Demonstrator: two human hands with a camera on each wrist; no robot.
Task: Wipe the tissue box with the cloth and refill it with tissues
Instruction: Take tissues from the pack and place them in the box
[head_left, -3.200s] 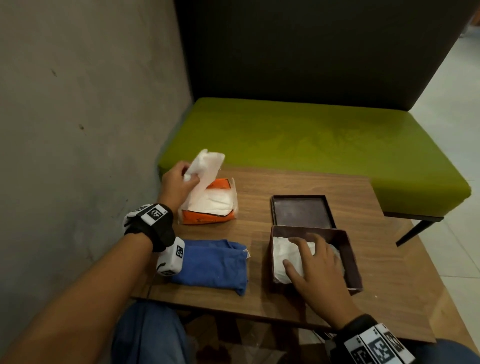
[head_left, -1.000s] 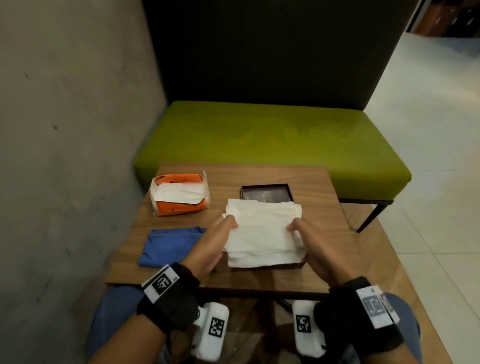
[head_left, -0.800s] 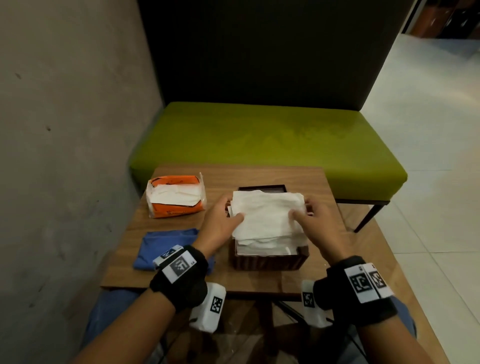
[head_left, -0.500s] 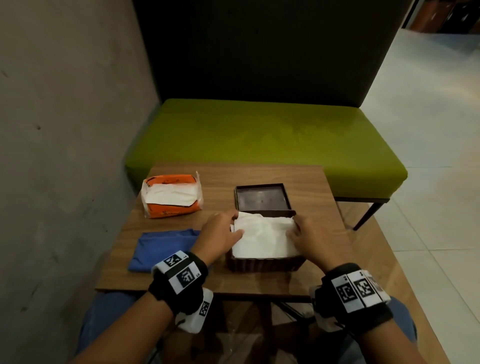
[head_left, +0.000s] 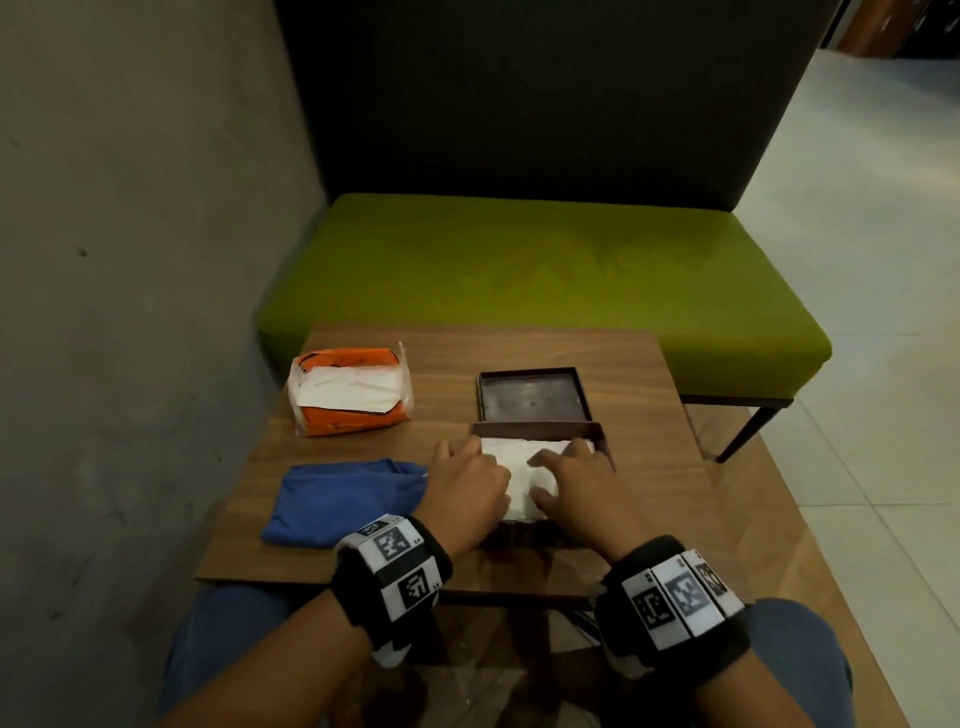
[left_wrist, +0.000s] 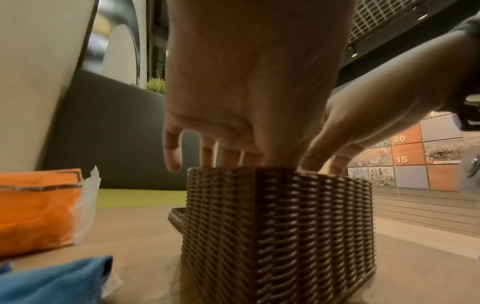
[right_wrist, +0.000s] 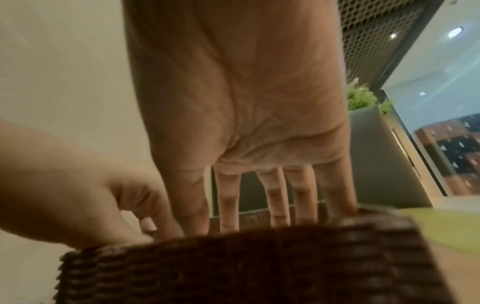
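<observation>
The brown woven tissue box (head_left: 535, 428) stands open near the table's front edge, with a stack of white tissues (head_left: 508, 453) inside it. My left hand (head_left: 466, 480) lies on the left side of the stack and my right hand (head_left: 575, 480) on the right side. Both press down into the box with fairly straight fingers. In the left wrist view the left hand's fingers (left_wrist: 207, 156) dip behind the woven box wall (left_wrist: 278, 226). The right wrist view shows my right hand's fingers (right_wrist: 279, 197) reaching over the box rim (right_wrist: 259, 263). The folded blue cloth (head_left: 337, 499) lies left of the box.
The box's dark lid (head_left: 530, 396) lies upturned just behind the box. An opened orange tissue pack (head_left: 347, 391) sits at the table's back left. The wooden table (head_left: 654, 467) has a grey wall on its left and a green bench (head_left: 545, 270) behind it.
The tissue stack, held between both hands above the box one second ago, has gone down into the box. Both hands now lie flat on top of it.
</observation>
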